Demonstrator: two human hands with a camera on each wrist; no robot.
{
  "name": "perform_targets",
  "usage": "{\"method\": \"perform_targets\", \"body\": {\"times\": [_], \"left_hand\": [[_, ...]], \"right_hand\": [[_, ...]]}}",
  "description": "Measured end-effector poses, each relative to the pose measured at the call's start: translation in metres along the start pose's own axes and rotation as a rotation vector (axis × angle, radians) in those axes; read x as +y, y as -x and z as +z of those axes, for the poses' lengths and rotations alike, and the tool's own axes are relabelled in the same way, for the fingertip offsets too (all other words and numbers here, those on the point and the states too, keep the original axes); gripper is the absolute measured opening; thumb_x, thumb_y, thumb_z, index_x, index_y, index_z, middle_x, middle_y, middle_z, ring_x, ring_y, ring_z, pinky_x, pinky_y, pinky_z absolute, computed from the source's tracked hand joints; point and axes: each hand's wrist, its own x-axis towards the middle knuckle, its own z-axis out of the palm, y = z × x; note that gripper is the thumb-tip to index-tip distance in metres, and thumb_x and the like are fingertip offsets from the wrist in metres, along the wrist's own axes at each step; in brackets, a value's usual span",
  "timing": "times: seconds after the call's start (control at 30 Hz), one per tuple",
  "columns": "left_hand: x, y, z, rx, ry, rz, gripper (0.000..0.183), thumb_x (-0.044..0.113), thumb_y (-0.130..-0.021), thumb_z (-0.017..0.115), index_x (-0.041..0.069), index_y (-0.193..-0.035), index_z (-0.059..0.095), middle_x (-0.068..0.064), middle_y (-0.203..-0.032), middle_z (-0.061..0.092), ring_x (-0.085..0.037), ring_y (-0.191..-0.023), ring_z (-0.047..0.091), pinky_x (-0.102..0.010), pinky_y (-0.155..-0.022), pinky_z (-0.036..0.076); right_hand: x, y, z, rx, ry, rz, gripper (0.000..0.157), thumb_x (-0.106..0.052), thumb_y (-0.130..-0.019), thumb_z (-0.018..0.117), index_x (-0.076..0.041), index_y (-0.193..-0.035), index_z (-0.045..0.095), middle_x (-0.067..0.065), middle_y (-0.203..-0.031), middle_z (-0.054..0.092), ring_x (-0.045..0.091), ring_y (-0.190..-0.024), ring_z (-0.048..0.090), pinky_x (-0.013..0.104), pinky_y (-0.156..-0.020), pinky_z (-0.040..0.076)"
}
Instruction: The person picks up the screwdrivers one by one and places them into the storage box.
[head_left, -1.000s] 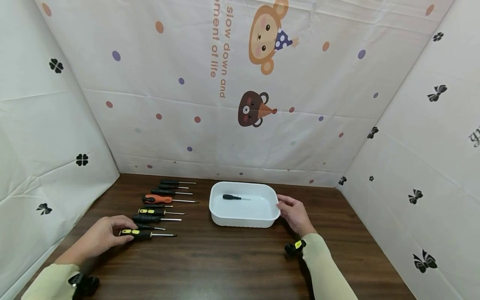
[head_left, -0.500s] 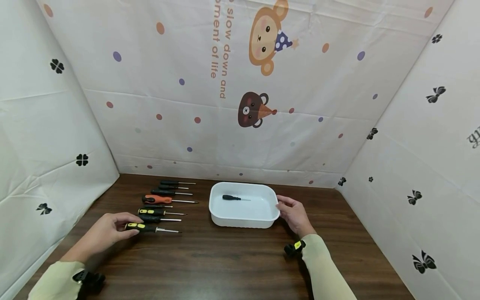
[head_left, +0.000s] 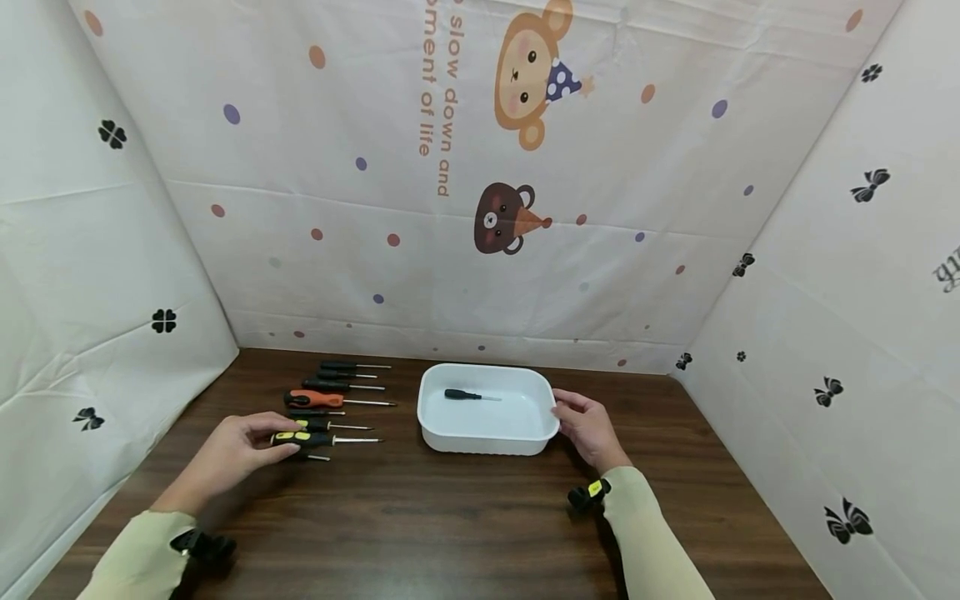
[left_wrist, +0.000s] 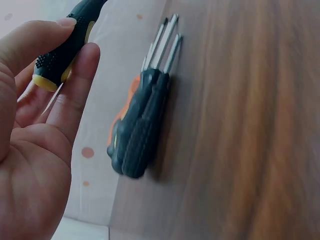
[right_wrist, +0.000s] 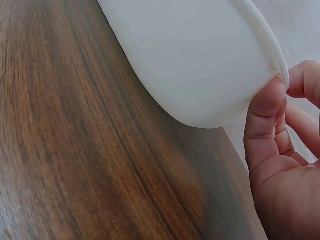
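Note:
Pinched between the thumb and fingers of my left hand (head_left: 243,448) is a black-and-yellow screwdriver (head_left: 315,438), its shaft pointing right. In the left wrist view its handle (left_wrist: 67,47) is clear of the table, above the other tools. A row of screwdrivers lies behind and under it, one with an orange handle (head_left: 313,398). My right hand (head_left: 594,429) grips the right rim of a white plastic tub (head_left: 480,444); the right wrist view shows the thumb (right_wrist: 267,102) against the tub's wall. Inside the tub lies a small black screwdriver (head_left: 462,394).
The tub stands on a dark wooden table (head_left: 450,525), right of the screwdriver row. White printed cloth (head_left: 420,208) walls the table at the back and both sides. A black wrist camera (head_left: 204,546) is strapped to the left sleeve.
My left hand has lifted the black-and-yellow screwdriver from the near end of the row and carried it right and away from me. The right hand and tub have stayed put.

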Motion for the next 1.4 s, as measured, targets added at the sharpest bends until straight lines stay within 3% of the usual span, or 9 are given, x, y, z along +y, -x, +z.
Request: {"method": "perform_targets", "body": {"times": [0.2,0.3,0.43,0.53,0.63,0.83,1.17,1.4], "left_hand": [[0.008,-0.009,0.007,-0.019,0.024,-0.020,0.027,0.029,-0.088,0.082,0.018,-0.113,0.078,-0.005,-0.115,0.075,0.007,-0.090,0.062,-0.020,-0.072,0.055],[0.014,-0.012,0.012,-0.012,0.055,0.002,0.025,0.025,-0.088,0.082,0.019,-0.112,0.079,-0.004,-0.113,0.076,0.004,-0.079,0.056,-0.021,-0.064,0.050],[0.021,-0.016,0.016,0.011,0.089,0.036,0.024,0.020,-0.086,0.084,0.017,-0.110,0.079,0.003,-0.092,0.072,-0.005,-0.063,0.043,-0.025,-0.053,0.038],[0.024,-0.018,0.019,0.018,0.093,0.032,0.025,0.021,-0.086,0.084,0.018,-0.110,0.079,0.006,-0.083,0.064,-0.006,-0.058,0.039,-0.026,-0.050,0.035],[0.025,-0.022,0.022,0.019,0.090,0.018,0.024,0.022,-0.087,0.083,0.019,-0.111,0.079,0.003,-0.091,0.069,-0.005,-0.060,0.041,-0.025,-0.052,0.038],[0.030,-0.029,0.029,0.014,0.108,0.015,0.025,0.022,-0.089,0.082,0.014,-0.112,0.079,-0.012,-0.118,0.072,0.002,-0.086,0.061,-0.020,-0.070,0.055],[0.033,-0.045,0.042,0.051,0.119,0.084,0.024,0.020,-0.087,0.083,0.018,-0.111,0.079,-0.008,-0.115,0.075,-0.001,-0.084,0.061,-0.021,-0.068,0.054],[0.037,-0.056,0.048,0.044,0.188,0.064,0.025,0.024,-0.087,0.083,0.017,-0.111,0.080,-0.007,-0.115,0.075,-0.001,-0.089,0.067,-0.020,-0.073,0.057]], "right_hand": [[0.000,0.000,0.002,0.001,0.000,0.004,0.050,0.000,-0.094,0.070,0.007,-0.141,0.056,0.002,-0.101,0.074,0.009,-0.078,0.067,0.023,-0.071,0.059],[0.000,0.000,0.003,0.008,-0.005,0.010,0.050,0.001,-0.094,0.069,0.007,-0.142,0.055,0.006,-0.106,0.074,0.009,-0.079,0.067,0.023,-0.072,0.059],[0.000,-0.001,0.003,0.007,0.000,0.012,0.048,0.001,-0.095,0.067,0.006,-0.142,0.055,0.009,-0.111,0.074,0.010,-0.081,0.068,0.024,-0.073,0.059],[-0.001,-0.002,0.002,0.005,0.000,0.011,0.048,0.002,-0.096,0.066,0.007,-0.142,0.055,0.011,-0.114,0.074,0.011,-0.082,0.068,0.024,-0.073,0.060],[-0.001,-0.001,0.002,0.001,0.003,0.009,0.048,0.001,-0.096,0.066,0.007,-0.142,0.055,0.014,-0.117,0.073,0.010,-0.082,0.069,0.024,-0.073,0.060],[-0.001,-0.001,0.002,0.012,0.009,0.004,0.045,0.000,-0.096,0.066,0.005,-0.140,0.058,0.018,-0.126,0.070,0.011,-0.081,0.069,0.025,-0.072,0.060],[0.000,-0.001,0.001,0.002,-0.008,0.005,0.049,0.002,-0.095,0.067,0.008,-0.143,0.054,0.009,-0.115,0.074,0.009,-0.082,0.069,0.023,-0.072,0.059],[-0.001,0.000,0.001,0.010,0.001,0.010,0.048,-0.001,-0.096,0.067,0.006,-0.142,0.055,0.007,-0.118,0.074,0.010,-0.083,0.069,0.025,-0.073,0.060]]}}
